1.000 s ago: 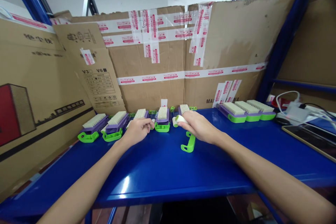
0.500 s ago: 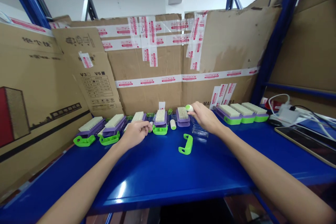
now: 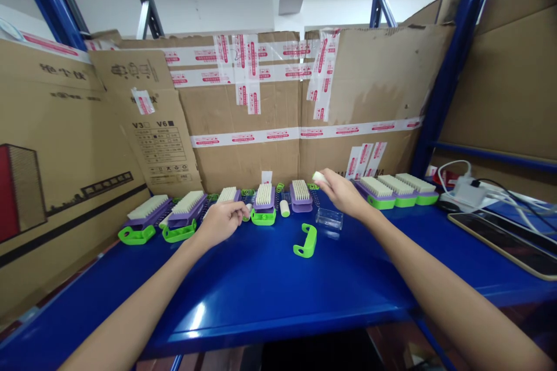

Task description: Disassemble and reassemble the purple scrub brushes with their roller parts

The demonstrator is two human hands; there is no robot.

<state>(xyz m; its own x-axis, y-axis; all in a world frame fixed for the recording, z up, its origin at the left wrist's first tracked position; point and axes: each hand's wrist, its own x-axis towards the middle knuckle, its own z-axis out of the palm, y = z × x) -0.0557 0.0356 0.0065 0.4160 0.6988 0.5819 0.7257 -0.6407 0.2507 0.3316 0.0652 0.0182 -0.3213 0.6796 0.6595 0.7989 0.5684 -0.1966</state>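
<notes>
My right hand (image 3: 343, 192) is closed around a small white cylinder with a green end (image 3: 320, 177), raised above the table to the right of a purple brush (image 3: 301, 196). Below that hand lies a clear plastic box (image 3: 329, 219). My left hand (image 3: 224, 221) has its fingers curled together, close to another white-and-green cylinder (image 3: 248, 212). Whether it grips anything is hidden. A bright green bracket (image 3: 308, 242) lies in front between the hands. Beside the brushes rests a further white-and-green cylinder (image 3: 284, 208).
Several purple brushes with pale bristles line the back, some with green brackets (image 3: 137, 236) in front. Three brushes with green bases (image 3: 383, 203) stand at the right, near a phone (image 3: 505, 243) and a charger with cables (image 3: 469, 192). Cardboard (image 3: 248, 162) walls the blue table (image 3: 261, 290).
The cylinder in my right hand has tilted, its green end turning up and away. My left hand stays almost where it was. The whole view has shifted slightly.
</notes>
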